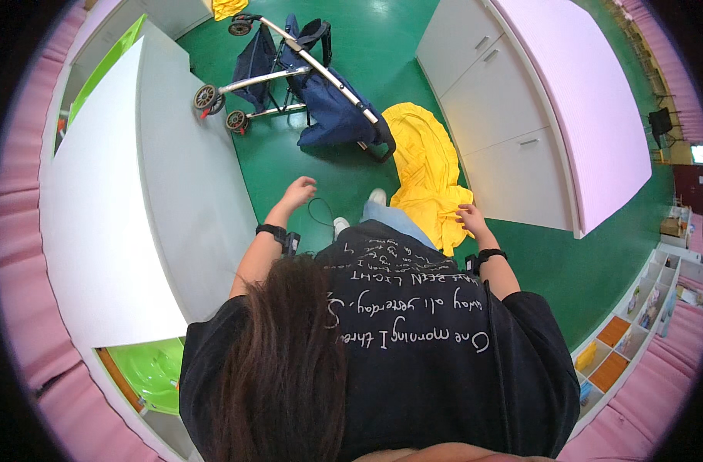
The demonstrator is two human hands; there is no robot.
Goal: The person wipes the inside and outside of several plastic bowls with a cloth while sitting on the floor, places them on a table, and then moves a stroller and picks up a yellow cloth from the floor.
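Note:
My left hand (299,191) hangs above the green floor, its fingers loosely bent and apart, holding nothing. Near the lower end of a crumpled yellow cloth (428,154) is my right hand (469,219), with its fingers spread; whether they touch the fabric I cannot tell. The cloth lies stretched along the floor from beside the stroller to my legs. A dark blue stroller (328,108) with a silver frame rests tipped over ahead of me, its wheels toward the left and its dark handle by the cloth.
To the left runs a long white counter (97,208) with a green basin (155,373) at its near end. A white drawer cabinet (513,115) with a pink top stands on the right. Divided shelves (629,331) line the lower right. Another yellow piece (229,8) shows at the far edge.

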